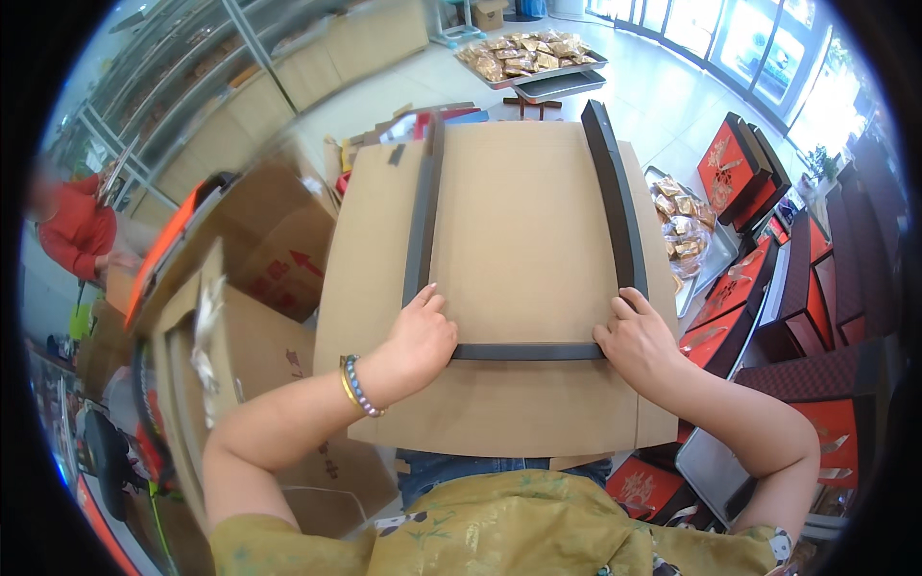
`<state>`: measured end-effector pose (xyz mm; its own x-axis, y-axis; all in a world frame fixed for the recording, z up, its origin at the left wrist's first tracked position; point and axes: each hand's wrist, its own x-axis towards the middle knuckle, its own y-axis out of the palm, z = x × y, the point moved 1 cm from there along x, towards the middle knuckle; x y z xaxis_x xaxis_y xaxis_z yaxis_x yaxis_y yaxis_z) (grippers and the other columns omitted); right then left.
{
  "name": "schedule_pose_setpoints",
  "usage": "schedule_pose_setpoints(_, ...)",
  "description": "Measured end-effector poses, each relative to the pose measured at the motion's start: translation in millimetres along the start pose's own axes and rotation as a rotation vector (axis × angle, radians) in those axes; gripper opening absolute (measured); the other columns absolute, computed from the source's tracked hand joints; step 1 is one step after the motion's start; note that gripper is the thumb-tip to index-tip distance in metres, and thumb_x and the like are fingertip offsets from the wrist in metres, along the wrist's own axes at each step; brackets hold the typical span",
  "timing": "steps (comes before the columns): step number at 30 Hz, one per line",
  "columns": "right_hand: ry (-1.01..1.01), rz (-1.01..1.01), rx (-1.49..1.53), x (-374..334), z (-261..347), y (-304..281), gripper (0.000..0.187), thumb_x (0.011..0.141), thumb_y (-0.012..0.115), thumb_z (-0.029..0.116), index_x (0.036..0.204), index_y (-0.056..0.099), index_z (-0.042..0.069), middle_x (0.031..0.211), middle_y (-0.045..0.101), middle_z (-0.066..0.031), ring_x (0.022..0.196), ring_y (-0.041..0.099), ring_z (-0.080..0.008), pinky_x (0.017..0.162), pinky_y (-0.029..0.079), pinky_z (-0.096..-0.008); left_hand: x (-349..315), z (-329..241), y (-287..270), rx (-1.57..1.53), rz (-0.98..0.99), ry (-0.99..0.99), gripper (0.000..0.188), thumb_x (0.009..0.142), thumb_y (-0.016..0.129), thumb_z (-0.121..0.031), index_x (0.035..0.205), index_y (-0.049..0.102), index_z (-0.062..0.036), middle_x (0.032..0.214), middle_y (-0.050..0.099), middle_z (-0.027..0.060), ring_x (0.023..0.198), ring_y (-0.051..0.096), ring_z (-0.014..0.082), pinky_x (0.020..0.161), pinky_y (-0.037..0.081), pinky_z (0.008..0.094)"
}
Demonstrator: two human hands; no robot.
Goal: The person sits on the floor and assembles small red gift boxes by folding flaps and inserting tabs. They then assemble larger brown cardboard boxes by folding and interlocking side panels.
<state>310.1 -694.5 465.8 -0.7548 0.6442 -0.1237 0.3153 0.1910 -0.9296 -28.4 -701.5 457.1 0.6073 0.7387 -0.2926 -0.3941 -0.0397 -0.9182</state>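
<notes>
A black three-sided frame of narrow strips lies on a sheet of brown cardboard [519, 221] in front of me. Its left strip [423, 211] and right strip [611, 192] run away from me, and its near strip [528, 352] joins them crosswise. No strip shows across the far end. At the near left corner my left hand [421, 331], with bracelets on its wrist, has its fingers closed on the frame. My right hand [639, 331] grips the near right corner the same way. Both palms hide the corners themselves.
Opened cardboard boxes [269, 355] crowd the left side. Red and black gift boxes [730, 288] line the right, beside a tray of wrapped packets [682, 226]. Another heaped tray [533, 58] stands beyond the cardboard. A person in red [77, 230] is at far left.
</notes>
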Motion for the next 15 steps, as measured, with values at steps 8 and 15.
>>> schedule_pose_setpoints(8,-0.063,0.210,0.189,14.1,-22.1,4.3,0.039,0.084,0.083,0.046,0.098,0.075,0.010,0.081,0.074,-0.0063,0.105,0.070,-0.0253,0.101,0.041,-0.0401,7.0,7.0,-17.0,-0.073,0.021,-0.025,0.017,0.076,0.078,-0.009,0.091,0.074,-0.0008,0.098,0.071,0.0193,0.111,0.061,0.0359,0.115,0.043,0.0477)
schedule_pose_setpoints(15,0.025,0.246,0.550,46.0,46.7,-19.2,0.060,0.089,0.075,0.059,0.104,0.073,0.002,0.086,0.078,-0.0170,0.088,0.077,-0.0332,0.094,0.052,-0.0464,-32.7,0.6,-35.6,-0.433,-0.567,-0.415,0.052,0.094,0.078,-0.024,0.132,0.056,0.0036,0.117,0.063,0.0257,0.120,0.059,0.0433,0.107,0.047,0.0503)
